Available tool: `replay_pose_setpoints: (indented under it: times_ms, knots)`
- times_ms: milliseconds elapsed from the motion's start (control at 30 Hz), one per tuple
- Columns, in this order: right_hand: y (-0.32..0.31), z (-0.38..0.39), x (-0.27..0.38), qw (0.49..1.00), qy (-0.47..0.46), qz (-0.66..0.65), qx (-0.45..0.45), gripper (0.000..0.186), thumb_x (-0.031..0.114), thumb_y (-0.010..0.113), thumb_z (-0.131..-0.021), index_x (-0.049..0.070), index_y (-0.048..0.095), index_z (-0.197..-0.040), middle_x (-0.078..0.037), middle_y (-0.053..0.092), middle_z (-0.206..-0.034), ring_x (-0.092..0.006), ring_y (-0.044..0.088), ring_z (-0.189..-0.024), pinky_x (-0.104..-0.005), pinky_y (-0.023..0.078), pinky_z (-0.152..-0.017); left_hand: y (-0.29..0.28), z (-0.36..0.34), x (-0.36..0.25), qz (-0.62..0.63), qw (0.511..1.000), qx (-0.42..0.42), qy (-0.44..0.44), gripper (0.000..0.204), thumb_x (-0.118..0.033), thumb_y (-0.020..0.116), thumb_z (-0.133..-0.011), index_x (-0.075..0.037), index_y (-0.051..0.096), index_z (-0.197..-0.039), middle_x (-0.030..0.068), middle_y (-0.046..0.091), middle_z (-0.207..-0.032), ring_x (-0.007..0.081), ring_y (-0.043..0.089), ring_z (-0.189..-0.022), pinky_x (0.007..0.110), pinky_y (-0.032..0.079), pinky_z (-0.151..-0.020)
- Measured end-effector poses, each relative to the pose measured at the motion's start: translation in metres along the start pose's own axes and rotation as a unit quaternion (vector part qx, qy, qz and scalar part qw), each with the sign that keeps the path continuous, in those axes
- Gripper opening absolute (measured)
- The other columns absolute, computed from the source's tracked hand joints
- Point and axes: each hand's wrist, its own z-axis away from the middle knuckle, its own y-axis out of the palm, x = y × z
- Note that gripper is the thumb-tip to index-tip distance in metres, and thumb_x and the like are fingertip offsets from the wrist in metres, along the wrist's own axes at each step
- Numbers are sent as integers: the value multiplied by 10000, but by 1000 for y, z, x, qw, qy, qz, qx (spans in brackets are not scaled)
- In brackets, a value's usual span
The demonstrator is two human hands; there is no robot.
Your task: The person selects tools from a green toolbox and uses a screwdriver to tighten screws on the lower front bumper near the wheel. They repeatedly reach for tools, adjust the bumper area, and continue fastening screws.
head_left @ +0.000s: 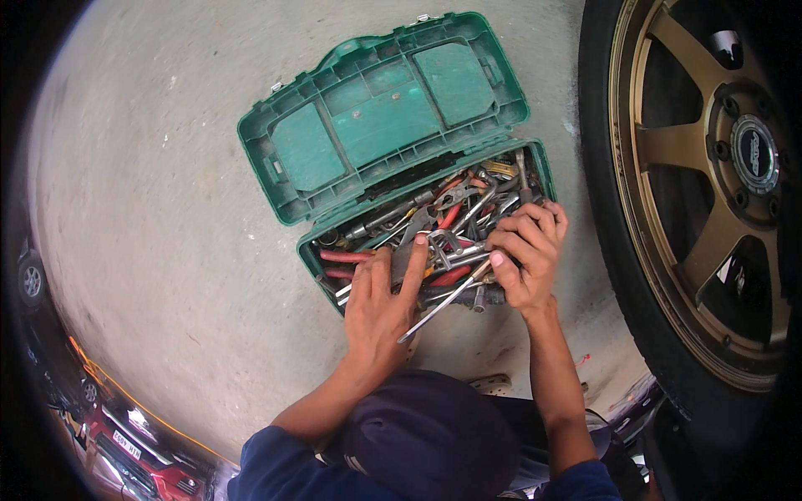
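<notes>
A green toolbox [307,250] is packed with loose hand tools, its lid [384,117] swung back on the far side. My right hand [530,255] is closed on a screwdriver [443,311] over the box's right part; the long metal shaft points toward me and to the left, past the near edge. Over the left part, my left hand [380,288] has its fingers apart among the tools, index finger stretched forward. Beside it lie red-handled pliers [342,256] and grey plier jaws [420,221]. A C-shaped metal piece [444,244] sits between my hands. Fingers and tools hide the box's near wall in part.
On the right stands a big wheel with a black tyre [595,167] and bronze spokes [681,142]. The box rests on a concrete floor [175,217]. Parked cars, one of them red [159,476], and an orange hose or cord [142,405] show at the lower left.
</notes>
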Motion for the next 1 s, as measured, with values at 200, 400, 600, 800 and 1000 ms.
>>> replay_pose_setpoints:
  times_ms: [200, 400, 600, 800, 1000]
  knots:
    - [-3, -7, 6, 1000, -3, 1, 7, 258, 318, 670, -881, 84, 754, -813, -36, 667, -840, -277, 602, -996, -519, 310, -1090, 0, 1, 0, 4, 1000, -7, 2, 858, -12, 699, -793, -178, 478, -1607, 256, 551, -1326, 445, 586, -1159, 505, 490, -1024]
    - [-16, -40, 15, 986, 76, 53, 142, 210, 198, 667, -859, 39, 802, -872, -132, 728, -865, -315, 659, -921, -451, 396, -971, 3, 2, 1, -12, 1000, 4, -11, 901, -36, 756, -756, -177, 481, -1602, 239, 557, -1334, 426, 588, -1158, 501, 490, -1011]
    - [-17, -76, 14, 906, 143, 78, 390, 281, 236, 610, -852, 77, 829, -927, -179, 766, -907, -352, 701, -894, -410, 393, -990, -1, -3, 6, -7, 1000, 0, -2, 1023, -165, 944, -647, -179, 506, -1571, 221, 568, -1364, 408, 604, -1166, 484, 513, -991]
    - [-1, -99, -2, 835, 199, 71, 508, 378, 446, 610, -892, 168, 838, -1008, -152, 792, -1052, -399, 715, -1080, -519, 405, -1155, -17, -21, 17, 11, 999, -11, 46, 993, -217, 960, -622, -146, 554, -1525, 196, 583, -1363, 414, 582, -1232, 477, 488, -1056]
    - [21, -119, -26, 823, 161, -68, 540, 431, 369, 582, -926, 106, 834, -1156, -150, 793, -1141, -299, 716, -1007, -400, 522, -925, -63, -22, 45, 293, 953, 77, -24, 757, -192, 930, -739, -31, 644, -1421, 163, 703, -1337, 299, 668, -1260, 404, 467, -1122]
